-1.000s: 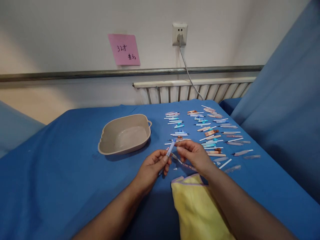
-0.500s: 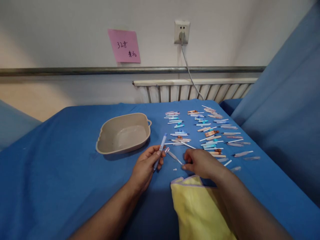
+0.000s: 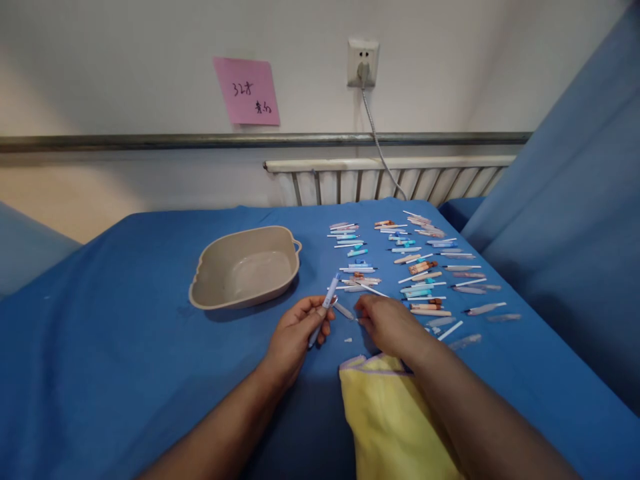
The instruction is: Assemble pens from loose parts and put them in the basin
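Observation:
My left hand [image 3: 301, 331] is closed around a pale blue pen [image 3: 331, 291], which tilts up and to the right. Beside it, a translucent pen barrel [image 3: 344, 310] slants down from the left fingers towards my right hand [image 3: 393, 327]. The right fingertips are pinched together at the lower end of this barrel; what exactly lies between them is hidden. Below the barrel, a small white piece [image 3: 348, 340] lies on the blue sheet. Several rows of pen parts, such as a white stick [image 3: 450, 331] and a peach barrel [image 3: 430, 313], lie to the right.
A beige plastic basin [image 3: 245, 270] stands left of the pen parts. Yellow cloth [image 3: 395, 420] with a purple edge lies in front, partly under my right forearm. Behind are a metal rail [image 3: 200, 142], a plugged socket [image 3: 363, 63] and a pink note [image 3: 247, 91]. A blue curtain [image 3: 565, 167] hangs at right.
My right hand has moved slightly left, closer to my left hand, its fingertips now nearer the translucent barrel. The pale blue pen has shifted a little right and down in my left hand.

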Tool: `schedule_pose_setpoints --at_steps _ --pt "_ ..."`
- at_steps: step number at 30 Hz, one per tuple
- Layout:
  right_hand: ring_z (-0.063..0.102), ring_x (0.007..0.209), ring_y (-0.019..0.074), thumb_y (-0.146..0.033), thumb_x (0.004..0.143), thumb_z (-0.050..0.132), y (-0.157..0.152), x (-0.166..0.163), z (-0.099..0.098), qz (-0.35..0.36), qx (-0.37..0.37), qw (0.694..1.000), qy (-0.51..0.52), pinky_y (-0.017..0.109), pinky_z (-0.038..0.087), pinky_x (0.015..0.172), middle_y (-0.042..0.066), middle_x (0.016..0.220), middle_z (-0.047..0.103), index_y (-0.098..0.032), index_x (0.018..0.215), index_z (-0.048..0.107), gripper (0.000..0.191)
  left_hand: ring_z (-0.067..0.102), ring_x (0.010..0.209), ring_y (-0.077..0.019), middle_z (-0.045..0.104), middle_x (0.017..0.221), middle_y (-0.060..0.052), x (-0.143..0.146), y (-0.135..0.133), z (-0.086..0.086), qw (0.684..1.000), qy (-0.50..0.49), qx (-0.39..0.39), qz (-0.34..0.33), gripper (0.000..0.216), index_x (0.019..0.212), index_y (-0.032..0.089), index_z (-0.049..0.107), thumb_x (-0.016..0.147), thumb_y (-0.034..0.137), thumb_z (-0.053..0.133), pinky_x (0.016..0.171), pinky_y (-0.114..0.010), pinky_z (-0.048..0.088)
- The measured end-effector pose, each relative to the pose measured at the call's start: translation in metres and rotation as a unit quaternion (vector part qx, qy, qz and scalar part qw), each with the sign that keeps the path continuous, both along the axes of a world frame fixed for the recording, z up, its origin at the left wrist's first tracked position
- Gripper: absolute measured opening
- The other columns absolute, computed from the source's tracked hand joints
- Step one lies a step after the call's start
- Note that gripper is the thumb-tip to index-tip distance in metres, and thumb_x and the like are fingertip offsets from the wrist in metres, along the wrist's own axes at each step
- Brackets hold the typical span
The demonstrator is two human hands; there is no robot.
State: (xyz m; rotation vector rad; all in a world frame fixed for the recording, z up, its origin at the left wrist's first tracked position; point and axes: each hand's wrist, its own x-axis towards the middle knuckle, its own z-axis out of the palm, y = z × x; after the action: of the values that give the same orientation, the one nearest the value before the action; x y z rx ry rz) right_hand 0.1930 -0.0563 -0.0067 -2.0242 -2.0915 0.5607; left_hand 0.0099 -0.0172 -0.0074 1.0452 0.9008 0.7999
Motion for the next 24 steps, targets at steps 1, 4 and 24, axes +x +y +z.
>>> schedule_pose_setpoints --at_steps 1,4,24 --pt "0.063 0.091 0.0207 -0.020 0.081 0.056 0.000 0.001 0.000 -0.001 -0.001 1.000 -0.001 0.026 0.038 0.071 0.007 0.097 0.069 -0.021 0.102 0.062 0.022 0.048 0.050 -0.0089 0.062 0.074 -0.002 0.000 0.000 0.000 1.000 0.000 -0.001 -0.001 0.025 0.093 0.014 0.062 0.075 0.030 0.066 0.046 -0.021 0.033" --pt "0.063 0.090 0.0222 -0.017 0.080 0.056 -0.001 0.000 0.001 0.007 0.004 1.000 -0.013 0.027 0.038 0.070 0.008 0.095 0.070 -0.020 0.099 0.063 0.020 0.048 0.052 -0.0095 0.062 0.075 -0.003 -0.001 0.000 -0.001 1.000 0.000 0.002 -0.007 0.025 0.094 0.014 0.063 0.075 0.029 0.067 0.047 -0.021 0.034" --pt "0.062 0.086 0.0220 -0.016 0.085 0.045 -0.004 -0.007 0.005 0.009 0.058 0.998 -0.012 0.027 0.036 0.070 0.010 0.089 0.067 -0.017 0.092 0.061 0.018 0.059 0.103 -0.0221 0.070 0.092 -0.006 -0.006 -0.018 0.013 0.986 -0.024 0.159 -0.044 0.011 0.083 0.021 0.065 0.075 0.013 0.068 0.102 -0.041 0.033"
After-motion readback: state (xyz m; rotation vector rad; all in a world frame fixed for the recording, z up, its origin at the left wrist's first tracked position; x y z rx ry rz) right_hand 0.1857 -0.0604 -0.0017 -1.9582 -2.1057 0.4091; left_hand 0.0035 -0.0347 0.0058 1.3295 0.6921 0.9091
